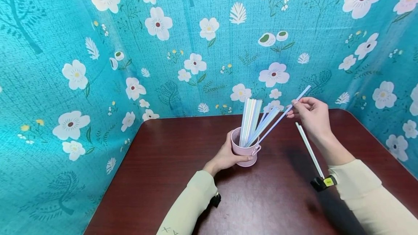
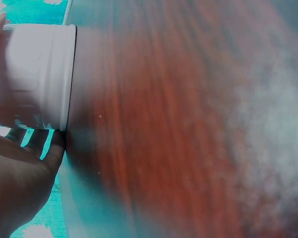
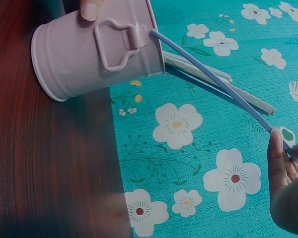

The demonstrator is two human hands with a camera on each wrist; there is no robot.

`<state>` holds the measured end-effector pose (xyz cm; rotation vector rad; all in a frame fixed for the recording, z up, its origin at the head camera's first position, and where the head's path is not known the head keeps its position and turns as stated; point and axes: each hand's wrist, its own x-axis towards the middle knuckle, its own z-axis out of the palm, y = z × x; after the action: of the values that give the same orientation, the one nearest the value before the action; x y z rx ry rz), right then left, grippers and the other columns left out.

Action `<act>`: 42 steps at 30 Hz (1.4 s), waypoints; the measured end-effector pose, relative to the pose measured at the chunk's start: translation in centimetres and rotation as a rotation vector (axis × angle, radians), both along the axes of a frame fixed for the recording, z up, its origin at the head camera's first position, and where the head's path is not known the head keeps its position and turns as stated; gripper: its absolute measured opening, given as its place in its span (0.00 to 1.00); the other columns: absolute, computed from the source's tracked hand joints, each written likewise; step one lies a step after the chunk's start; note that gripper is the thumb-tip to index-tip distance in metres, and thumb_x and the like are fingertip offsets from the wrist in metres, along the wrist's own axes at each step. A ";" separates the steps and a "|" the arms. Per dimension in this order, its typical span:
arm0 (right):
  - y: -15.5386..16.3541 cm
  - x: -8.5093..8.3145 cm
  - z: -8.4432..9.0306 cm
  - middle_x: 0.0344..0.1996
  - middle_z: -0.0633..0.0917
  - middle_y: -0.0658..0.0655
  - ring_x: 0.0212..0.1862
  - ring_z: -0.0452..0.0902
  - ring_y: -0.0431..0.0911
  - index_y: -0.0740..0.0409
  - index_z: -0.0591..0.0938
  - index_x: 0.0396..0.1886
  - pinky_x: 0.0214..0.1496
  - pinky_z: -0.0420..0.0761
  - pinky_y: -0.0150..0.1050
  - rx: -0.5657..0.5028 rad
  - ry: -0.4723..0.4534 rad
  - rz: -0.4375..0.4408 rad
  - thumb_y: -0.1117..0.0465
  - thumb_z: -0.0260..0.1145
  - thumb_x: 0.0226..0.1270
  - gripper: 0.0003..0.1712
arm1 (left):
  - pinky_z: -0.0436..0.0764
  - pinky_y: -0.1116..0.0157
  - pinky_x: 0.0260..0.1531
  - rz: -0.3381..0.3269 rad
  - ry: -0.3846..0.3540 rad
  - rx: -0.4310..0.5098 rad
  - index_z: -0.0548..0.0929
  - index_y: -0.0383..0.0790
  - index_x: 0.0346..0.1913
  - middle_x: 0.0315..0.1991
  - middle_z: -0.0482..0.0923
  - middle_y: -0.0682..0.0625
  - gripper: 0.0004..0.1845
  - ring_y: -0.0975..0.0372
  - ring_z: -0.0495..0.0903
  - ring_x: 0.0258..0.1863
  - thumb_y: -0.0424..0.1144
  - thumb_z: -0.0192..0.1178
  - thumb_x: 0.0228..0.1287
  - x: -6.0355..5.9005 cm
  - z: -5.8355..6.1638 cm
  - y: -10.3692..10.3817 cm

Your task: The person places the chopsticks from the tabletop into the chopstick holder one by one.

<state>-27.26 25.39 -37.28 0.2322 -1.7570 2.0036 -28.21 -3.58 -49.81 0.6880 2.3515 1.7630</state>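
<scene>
A small pink bucket (image 1: 245, 151) with a loop handle (image 3: 116, 44) on its side stands on the table. My left hand (image 1: 226, 155) grips it round the side, thumb across the front; the left wrist view shows fingers under its far side. A bunch of pastel drinking straws (image 1: 251, 120) leans out of the bucket in two fans. My right hand (image 1: 311, 113) pinches one blue straw (image 1: 277, 120) near its upper end. That straw slants down to the bucket, its lower end right at the rim beside the handle in the right wrist view.
Pale straws (image 1: 308, 148) lie on the dark red wooden table (image 1: 176, 140) below the right forearm. A turquoise flowered cloth (image 1: 196, 46) hangs behind the table and along both sides. Black camera mounts sit at both wrists.
</scene>
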 end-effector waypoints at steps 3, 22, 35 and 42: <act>0.1 -0.1 0.1 0.26 0.89 0.55 0.23 0.86 0.44 0.81 0.74 0.42 0.32 0.86 0.35 -0.032 0.013 -0.002 0.68 0.67 0.72 0.16 | 0.66 0.57 0.69 0.005 -0.005 0.006 0.54 0.55 0.77 0.69 0.70 0.53 0.59 0.61 0.70 0.66 0.34 0.83 0.47 0.7 1.0 0.1; -0.2 -0.2 -1.1 0.27 0.90 0.51 0.26 0.88 0.41 0.77 0.74 0.43 0.35 0.86 0.31 0.074 -0.035 -0.049 0.66 0.65 0.74 0.15 | 0.66 0.59 0.69 0.001 -0.003 -0.018 0.54 0.64 0.77 0.68 0.69 0.59 0.60 0.65 0.70 0.65 0.40 0.84 0.46 -0.2 -0.4 0.0; -1.9 -0.8 -2.1 0.29 0.90 0.56 0.27 0.88 0.45 0.79 0.74 0.40 0.38 0.86 0.37 -0.002 0.067 -0.012 0.70 0.65 0.73 0.12 | 0.65 0.58 0.69 0.005 -0.014 0.008 0.55 0.52 0.77 0.68 0.70 0.52 0.58 0.60 0.71 0.66 0.32 0.82 0.47 1.6 2.3 0.0; -2.9 -0.7 -2.3 0.27 0.88 0.60 0.26 0.88 0.43 0.79 0.75 0.40 0.37 0.86 0.34 0.151 0.085 -0.045 0.69 0.64 0.74 0.12 | 0.65 0.57 0.69 0.003 -0.005 0.020 0.55 0.53 0.77 0.68 0.70 0.53 0.58 0.61 0.71 0.65 0.32 0.82 0.47 1.0 1.4 0.1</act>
<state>-28.00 22.45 -39.57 0.3190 -1.8445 1.8050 -27.25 -3.52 -48.43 0.6821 2.3361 1.7891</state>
